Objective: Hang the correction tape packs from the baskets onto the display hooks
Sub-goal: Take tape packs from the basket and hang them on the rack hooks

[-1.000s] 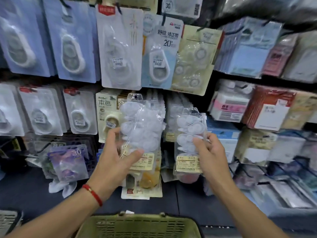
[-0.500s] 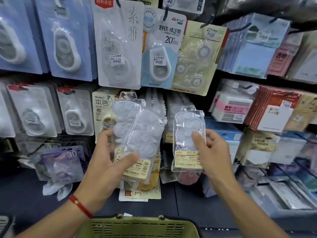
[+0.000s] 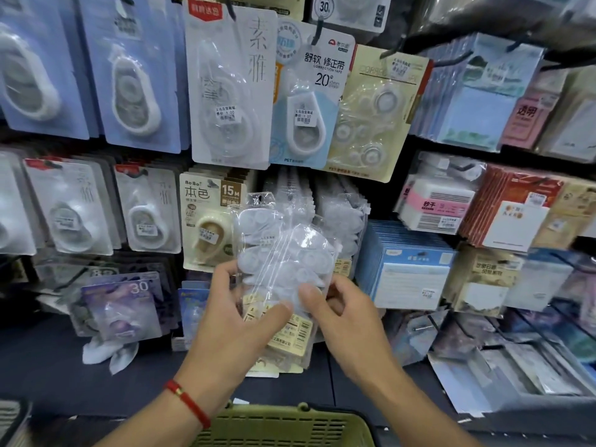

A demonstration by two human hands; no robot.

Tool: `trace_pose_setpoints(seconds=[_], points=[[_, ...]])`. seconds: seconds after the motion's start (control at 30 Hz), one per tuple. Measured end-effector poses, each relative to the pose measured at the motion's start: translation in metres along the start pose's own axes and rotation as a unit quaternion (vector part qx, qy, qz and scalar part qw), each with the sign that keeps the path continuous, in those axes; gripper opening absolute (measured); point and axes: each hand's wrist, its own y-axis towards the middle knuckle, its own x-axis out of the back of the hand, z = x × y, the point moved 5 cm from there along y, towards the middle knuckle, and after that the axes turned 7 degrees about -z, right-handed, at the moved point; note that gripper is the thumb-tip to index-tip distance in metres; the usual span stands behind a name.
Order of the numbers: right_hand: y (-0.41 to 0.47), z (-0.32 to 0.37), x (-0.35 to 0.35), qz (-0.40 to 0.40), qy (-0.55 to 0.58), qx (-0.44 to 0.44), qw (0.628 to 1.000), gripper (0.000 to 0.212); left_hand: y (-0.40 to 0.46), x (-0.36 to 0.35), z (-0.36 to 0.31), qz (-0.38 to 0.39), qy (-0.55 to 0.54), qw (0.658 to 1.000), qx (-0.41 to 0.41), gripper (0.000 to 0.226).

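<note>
Crowded pegboard fills the frame; at centre, both hands grip a stack of clear packs (image 3: 283, 262), upright, hang-hole uppermost. Left hand (image 3: 235, 314) clasps the base, right hand (image 3: 345, 314) pinches its edge. Basket (image 3: 283, 427) sits below.

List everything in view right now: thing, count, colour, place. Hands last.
clear correction tape packs: several in a bunch, count unclear, clear with cream labels, held in front of the middle row
blue carded correction tapes: two stacks showing, top row left
white carded correction tape: one stack, top row centre
15M correction tape card: one stack, cream, middle row, just left of the held bunch
blue boxed packs: one row, shelf right of the hands
purple 30 card: one in front, lower left
basket: one, olive green, bottom centre
red bracelet: one, left wrist
left hand: grips the bunch's lower left
right hand: pinches the bunch's right edge
</note>
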Motion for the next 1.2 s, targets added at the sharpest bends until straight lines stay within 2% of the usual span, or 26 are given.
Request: trace_pose_setpoints(seconds=[0.1,0.2,0.27,0.37,0.57,0.7,0.87,0.97,1.07,1.13,1.2], points=[[0.002,0.001,0.006,-0.003,0.041,0.005,0.999,0.026,-0.001,0.000,0.000,0.004,-0.013,1.000,0.012,0.064],[0.005,0.007,0.021,-0.051,0.044,0.029,0.997,0.011,0.000,0.004,0.001,-0.007,-0.028,0.999,0.029,0.058],[0.008,0.009,0.034,-0.096,0.040,0.041,0.994,0.018,0.002,0.007,0.000,-0.017,-0.006,1.000,0.020,0.054],[0.015,0.013,0.052,-0.136,0.023,0.065,0.988,0.013,0.004,0.010,0.000,-0.026,0.015,0.999,0.019,0.054],[0.026,0.002,0.063,-0.136,0.023,0.045,0.989,0.017,0.004,0.012,-0.005,-0.032,0.031,0.999,-0.005,0.058],[0.028,0.003,0.064,-0.130,0.029,0.041,0.990,0.035,0.004,0.013,-0.005,-0.033,0.023,0.999,-0.005,0.057],[0.031,0.005,0.067,-0.126,0.036,0.046,0.990,0.014,0.004,0.014,-0.004,-0.028,0.013,1.000,-0.003,0.056],[0.031,0.006,0.068,-0.122,-0.004,0.045,0.991,0.019,0.004,0.013,-0.004,-0.024,0.007,1.000,-0.002,0.055],[0.024,0.016,0.072,-0.177,-0.185,0.098,0.962,0.043,0.001,0.012,-0.006,-0.022,0.000,1.000,0.008,0.057],[0.017,0.024,0.063,-0.170,-0.201,0.148,0.953,0.035,0.000,0.010,-0.006,-0.015,-0.007,1.000,0.012,0.062],[0.010,0.025,0.045,-0.113,-0.170,0.147,0.968,0.019,0.000,0.007,-0.005,-0.009,-0.011,1.000,0.015,0.063]])
